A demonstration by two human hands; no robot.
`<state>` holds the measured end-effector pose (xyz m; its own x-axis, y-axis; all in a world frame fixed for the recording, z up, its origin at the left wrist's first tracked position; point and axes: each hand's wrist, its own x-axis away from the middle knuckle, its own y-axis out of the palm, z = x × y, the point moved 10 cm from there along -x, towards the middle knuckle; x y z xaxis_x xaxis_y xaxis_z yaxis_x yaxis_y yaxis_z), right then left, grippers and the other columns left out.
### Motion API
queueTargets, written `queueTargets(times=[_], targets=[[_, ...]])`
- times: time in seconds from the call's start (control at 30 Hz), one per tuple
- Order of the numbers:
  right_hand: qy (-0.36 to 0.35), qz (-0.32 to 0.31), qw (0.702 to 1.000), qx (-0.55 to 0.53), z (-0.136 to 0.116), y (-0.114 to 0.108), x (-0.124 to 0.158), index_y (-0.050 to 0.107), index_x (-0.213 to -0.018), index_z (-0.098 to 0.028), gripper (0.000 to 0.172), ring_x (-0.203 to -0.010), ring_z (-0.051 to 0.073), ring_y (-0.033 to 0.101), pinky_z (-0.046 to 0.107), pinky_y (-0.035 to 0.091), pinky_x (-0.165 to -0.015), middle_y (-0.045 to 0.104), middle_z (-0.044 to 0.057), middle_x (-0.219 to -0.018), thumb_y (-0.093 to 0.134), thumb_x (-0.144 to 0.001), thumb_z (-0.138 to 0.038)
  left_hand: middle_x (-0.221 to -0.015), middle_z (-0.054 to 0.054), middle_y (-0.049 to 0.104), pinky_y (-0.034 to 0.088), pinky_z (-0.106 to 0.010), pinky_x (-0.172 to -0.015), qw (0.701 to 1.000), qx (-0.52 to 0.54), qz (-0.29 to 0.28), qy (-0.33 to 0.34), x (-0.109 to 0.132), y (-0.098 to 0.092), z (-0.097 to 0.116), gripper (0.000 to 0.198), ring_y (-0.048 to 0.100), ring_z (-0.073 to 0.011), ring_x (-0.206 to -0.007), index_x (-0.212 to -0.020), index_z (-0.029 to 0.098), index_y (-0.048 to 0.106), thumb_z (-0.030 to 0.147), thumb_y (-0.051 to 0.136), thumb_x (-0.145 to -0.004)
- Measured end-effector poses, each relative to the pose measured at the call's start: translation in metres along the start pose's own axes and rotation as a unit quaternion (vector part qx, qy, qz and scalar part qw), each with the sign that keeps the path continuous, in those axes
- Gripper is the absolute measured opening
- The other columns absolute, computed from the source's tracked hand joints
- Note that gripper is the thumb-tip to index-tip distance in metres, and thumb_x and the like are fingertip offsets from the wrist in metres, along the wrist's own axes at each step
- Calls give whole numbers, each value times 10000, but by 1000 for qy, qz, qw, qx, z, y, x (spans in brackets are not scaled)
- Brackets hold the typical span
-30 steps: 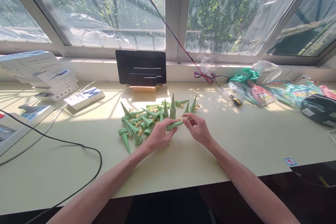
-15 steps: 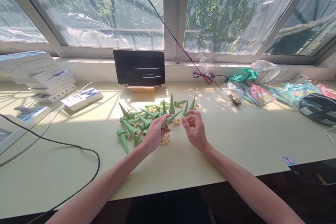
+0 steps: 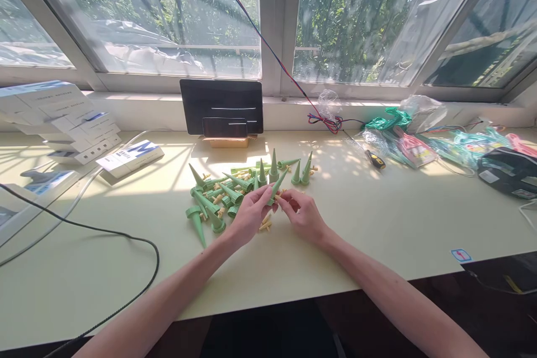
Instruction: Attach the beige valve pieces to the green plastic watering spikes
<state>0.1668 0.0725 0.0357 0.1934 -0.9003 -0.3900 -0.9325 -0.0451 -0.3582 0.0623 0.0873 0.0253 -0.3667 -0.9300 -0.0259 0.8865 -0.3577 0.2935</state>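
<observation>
My left hand [image 3: 250,213] is closed around a green plastic plant watering spike [image 3: 277,184], its point tilted up and to the right. At the wide end of that spike, my right hand [image 3: 307,215] pinches a small pale-yellow valve [image 3: 277,197]; whether it is seated in the spike I cannot tell. More green spikes [image 3: 206,202] lie in a loose pile to the left, mixed with yellow valves. Several stand point up behind my hands, among them a short spike [image 3: 296,173] at the right. Loose valves [image 3: 265,224] lie just below my left hand's fingers.
A tablet [image 3: 221,98] and a phone [image 3: 225,128] rest in a wooden stand at the back. White boxes [image 3: 132,158] and cables are on the left. A screwdriver [image 3: 375,160], plastic bags [image 3: 388,119] and a black pouch [image 3: 509,170] lie on the right.
My right hand has moved left, away from the short upright spike, to the base of the held spike. That spike has turned to point more steeply upward.
</observation>
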Motion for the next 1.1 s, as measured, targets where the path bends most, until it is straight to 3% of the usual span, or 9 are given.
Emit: queueTargets(times=[0.13,0.33,0.5,0.7,0.9,1.1], targets=[[3,12,1000,-14,2,-4,0,595,-872,-178,240,-622,130,562,251,431,-575,642,34,-778,498,-974,-373,-889,-68,640,482,-289,-749,998,-63,2,10,0,-3,0,373,528,-139,-759,-1098,151,719,452,611,-907],[4,40,999,-4,0,-14,0,575,-842,-186,257,-577,121,509,242,408,-545,561,-1,-691,475,-974,-383,-928,-84,664,526,-302,-747,989,-144,16,14,0,-6,2,407,577,-187,-838,-1083,165,729,499,620,-877],[5,43,999,-11,-1,-15,-1,566,-826,-186,278,-564,118,497,242,401,-536,569,2,-694,471,-975,-401,-869,-71,641,512,-262,-660,987,-160,14,16,1,-4,6,382,547,-156,-749,-996,165,742,506,639,-858],[4,41,999,-13,-1,-13,0,594,-891,-180,253,-601,129,543,247,422,-552,607,22,-742,475,-980,-385,-964,-86,678,535,-270,-664,986,-165,1,25,1,-2,6,373,604,-188,-838,-1041,169,724,482,647,-855],[-34,46,998,2,-9,-11,4,590,-917,-187,176,-570,120,577,258,458,-541,680,55,-860,538,-950,-352,-1074,-91,699,542,-330,-824,987,-151,-39,40,2,5,6,352,649,-221,-957,-1143,191,699,428,614,-898],[-88,58,991,78,-19,-9,7,597,-905,-202,151,-518,103,486,242,426,-511,606,3,-732,593,-926,-352,-1080,-102,696,506,-336,-889,981,-177,-62,39,3,8,5,392,636,-231,-999,-1222,177,666,418,580,-926]])
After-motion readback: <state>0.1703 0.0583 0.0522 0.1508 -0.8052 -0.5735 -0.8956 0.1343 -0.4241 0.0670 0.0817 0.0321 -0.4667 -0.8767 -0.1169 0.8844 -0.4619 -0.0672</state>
